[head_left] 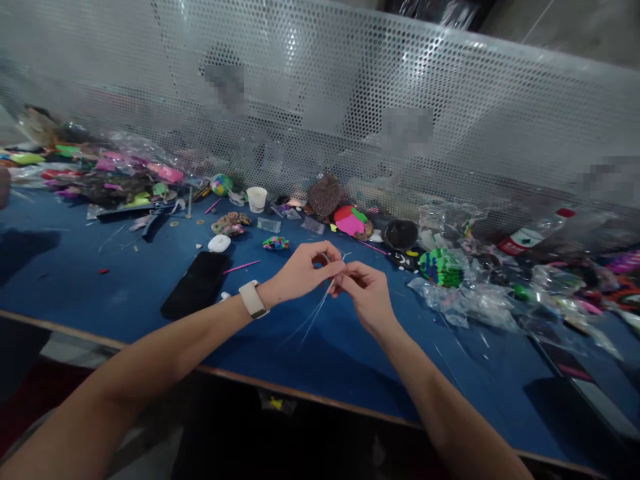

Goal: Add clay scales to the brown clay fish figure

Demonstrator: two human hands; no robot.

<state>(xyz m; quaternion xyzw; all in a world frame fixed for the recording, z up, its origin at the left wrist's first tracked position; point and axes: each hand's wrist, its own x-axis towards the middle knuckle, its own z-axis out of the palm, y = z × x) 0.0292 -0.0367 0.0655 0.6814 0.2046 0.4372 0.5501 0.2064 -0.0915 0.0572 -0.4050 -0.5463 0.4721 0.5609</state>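
Over the blue table, my left hand (306, 272) and my right hand (367, 292) meet with their fingertips pinched together. Between them are thin, clear strands (319, 308) that look like fine line. Their loose ends trail down toward the table's front edge, and a few short ends poke out above the fingers. The exact spot where the strands are gripped is hidden by the fingertips. A pale watch (253, 299) is on my left wrist. Just beyond my left hand lies a small multicoloured clay piece (276, 243).
A black phone (196, 285), a white earbud case (219, 243) and a pink stick (242, 267) lie to the left. A white cup (257, 199) stands behind. Clear plastic bags (467, 303) and a red-capped bottle (537, 233) are on the right. A perforated metal screen (310, 87) backs the table.
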